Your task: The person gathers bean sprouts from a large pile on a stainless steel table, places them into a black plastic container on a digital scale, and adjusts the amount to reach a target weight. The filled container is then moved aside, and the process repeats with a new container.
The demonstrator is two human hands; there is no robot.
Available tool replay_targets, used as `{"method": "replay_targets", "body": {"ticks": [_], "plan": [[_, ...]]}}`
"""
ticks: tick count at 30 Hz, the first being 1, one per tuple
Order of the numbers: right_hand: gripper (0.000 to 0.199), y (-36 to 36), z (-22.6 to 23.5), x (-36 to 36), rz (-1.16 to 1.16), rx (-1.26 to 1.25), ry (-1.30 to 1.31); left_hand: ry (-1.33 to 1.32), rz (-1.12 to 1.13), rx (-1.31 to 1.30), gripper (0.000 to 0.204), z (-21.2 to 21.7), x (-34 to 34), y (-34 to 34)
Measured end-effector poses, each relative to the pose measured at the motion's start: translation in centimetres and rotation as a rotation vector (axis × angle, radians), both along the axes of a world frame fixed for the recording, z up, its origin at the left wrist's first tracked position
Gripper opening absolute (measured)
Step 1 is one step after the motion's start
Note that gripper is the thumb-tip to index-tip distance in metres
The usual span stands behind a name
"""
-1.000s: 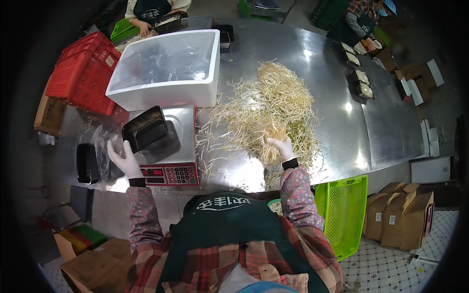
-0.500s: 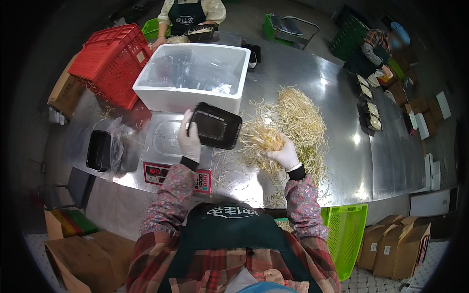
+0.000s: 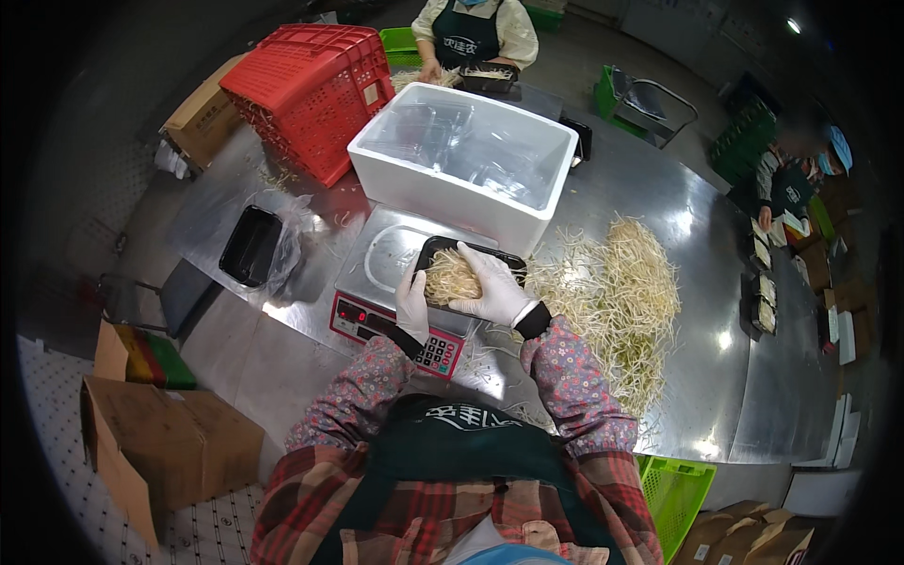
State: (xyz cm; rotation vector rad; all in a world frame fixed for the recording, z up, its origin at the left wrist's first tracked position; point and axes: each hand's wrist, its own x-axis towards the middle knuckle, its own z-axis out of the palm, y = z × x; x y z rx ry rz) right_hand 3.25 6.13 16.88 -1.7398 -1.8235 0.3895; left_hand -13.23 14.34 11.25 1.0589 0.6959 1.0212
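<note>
Two gloved hands worked over a scale [image 3: 400,282]. The left hand [image 3: 411,306] gripped a black tray [image 3: 504,261]; the right hand [image 3: 490,287] lay open, pressing sprouts [image 3: 450,276] into it.

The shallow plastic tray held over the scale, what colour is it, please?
Black, seen best in the head view: the shallow plastic tray.

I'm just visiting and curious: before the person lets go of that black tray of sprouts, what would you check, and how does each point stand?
1. Black tray over the scale: ok.
2. Sprouts in the tray: ok.
3. Left hand steadying the tray's near edge: ok.
4. Right hand off the sprouts: not ok, it rests on them.
5. Tray flat on the scale platform: cannot tell.
6. Scale reading: cannot tell.
</note>
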Motion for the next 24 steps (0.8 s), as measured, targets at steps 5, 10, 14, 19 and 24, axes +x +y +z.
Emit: {"method": "replay_targets", "body": {"ticks": [5, 10, 14, 19, 24], "plan": [[0.071, 3.9, -5.2, -2.9, 0.003, 0.075, -0.173, 0.199, 0.123, 0.170, 0.044, -2.3, -2.7, 2.6], [0.067, 6.4, -5.5, -3.6, 0.118, -0.066, -0.220, 0.548, 0.202, 0.522, 0.052, -3.0, -4.6, 3.4], [0.082, 5.7, -1.8, -0.1, 0.216, -0.120, -0.013, 0.651, 0.123, 0.921, 0.059, 1.2, -5.6, 3.8], [0.097, 3.3, 1.9, 2.2, -0.039, -0.204, -0.216, 1.011, -0.228, 1.158, 0.057, 3.8, -3.4, 4.3], [0.048, 2.2, 0.0, 3.7, -0.084, -0.276, -0.123, 1.059, -0.245, 1.114, 0.043, 1.1, -2.7, 5.5]]}}
